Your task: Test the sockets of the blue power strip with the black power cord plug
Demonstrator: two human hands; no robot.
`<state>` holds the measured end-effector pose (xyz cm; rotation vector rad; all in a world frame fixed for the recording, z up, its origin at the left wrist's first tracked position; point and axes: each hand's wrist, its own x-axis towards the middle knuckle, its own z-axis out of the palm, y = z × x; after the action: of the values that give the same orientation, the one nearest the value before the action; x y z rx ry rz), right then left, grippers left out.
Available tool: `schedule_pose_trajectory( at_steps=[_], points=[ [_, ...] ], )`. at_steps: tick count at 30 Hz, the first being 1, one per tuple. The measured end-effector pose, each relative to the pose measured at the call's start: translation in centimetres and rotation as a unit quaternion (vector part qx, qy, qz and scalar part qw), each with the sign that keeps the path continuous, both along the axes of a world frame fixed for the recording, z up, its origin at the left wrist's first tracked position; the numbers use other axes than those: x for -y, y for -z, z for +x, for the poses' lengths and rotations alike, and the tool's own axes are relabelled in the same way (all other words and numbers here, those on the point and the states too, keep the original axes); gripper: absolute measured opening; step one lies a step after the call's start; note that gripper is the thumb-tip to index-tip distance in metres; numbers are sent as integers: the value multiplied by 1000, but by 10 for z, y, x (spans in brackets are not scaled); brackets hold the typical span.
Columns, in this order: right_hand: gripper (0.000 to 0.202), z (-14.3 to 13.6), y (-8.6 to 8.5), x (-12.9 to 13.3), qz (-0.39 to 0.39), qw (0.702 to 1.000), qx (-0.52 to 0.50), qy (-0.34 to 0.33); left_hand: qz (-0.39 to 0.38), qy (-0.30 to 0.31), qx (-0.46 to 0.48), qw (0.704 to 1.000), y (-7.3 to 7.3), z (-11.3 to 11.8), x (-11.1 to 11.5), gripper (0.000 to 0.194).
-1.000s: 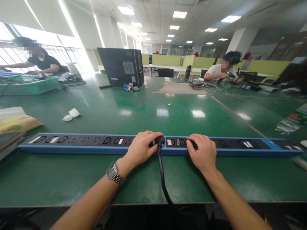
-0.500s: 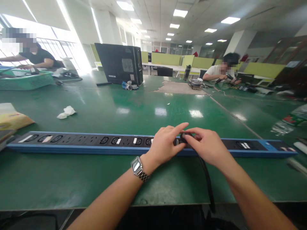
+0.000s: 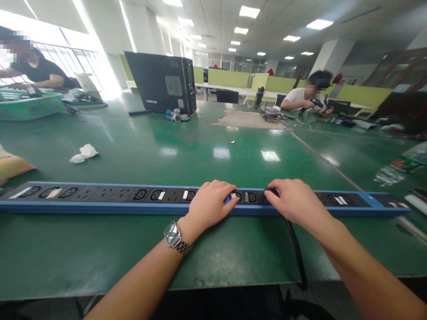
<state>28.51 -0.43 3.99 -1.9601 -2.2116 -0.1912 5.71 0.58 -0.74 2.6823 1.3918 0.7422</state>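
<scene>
A long blue-edged power strip (image 3: 113,205) with black sockets lies across the table in front of me. My left hand (image 3: 213,200), with a metal-banded watch on its wrist, is wrapped over the strip's middle, fingers at the far side and thumb on top. My right hand (image 3: 290,198) pinches a black power plug (image 3: 271,192) at the strip, right of the middle. Its thick black cable (image 3: 296,249) runs down over the table's front edge. Whether the plug is seated in a socket is hidden by my fingers. Sockets show between my hands, with pale labels beside some.
Crumpled white tissue (image 3: 85,153) lies at left on the green table (image 3: 150,155). A black computer case (image 3: 160,84) stands behind, with gloves (image 3: 176,115) before it. A green basket (image 3: 33,109) is far left, a plastic bottle (image 3: 405,162) right. Two people sit across the table.
My hands have moved apart: the left went left along the strip and took hold of it, while the right carried the plug slightly right. More sockets now show between them.
</scene>
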Motion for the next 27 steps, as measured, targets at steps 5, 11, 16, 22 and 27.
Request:
schedule_pose_trajectory(
  at_steps=[5, 11, 16, 22, 27],
  points=[
    [28, -8, -2, 0, -8, 1000, 12, 23, 11, 0, -7, 1000, 1, 0, 1, 28],
    [31, -14, 1, 4, -10, 997, 13, 74, 22, -9, -14, 1000, 3, 1, 1, 28],
    [29, -11, 9, 9, -4, 998, 35, 59, 26, -12, -17, 999, 2, 2, 1, 28],
    [25, -11, -3, 4, -9, 1000, 15, 23, 22, -10, -17, 1000, 1, 2, 2, 28],
    [31, 45, -33, 5, 46, 991, -93, 82, 23, -14, -12, 1000, 2, 3, 1, 28]
  ],
)
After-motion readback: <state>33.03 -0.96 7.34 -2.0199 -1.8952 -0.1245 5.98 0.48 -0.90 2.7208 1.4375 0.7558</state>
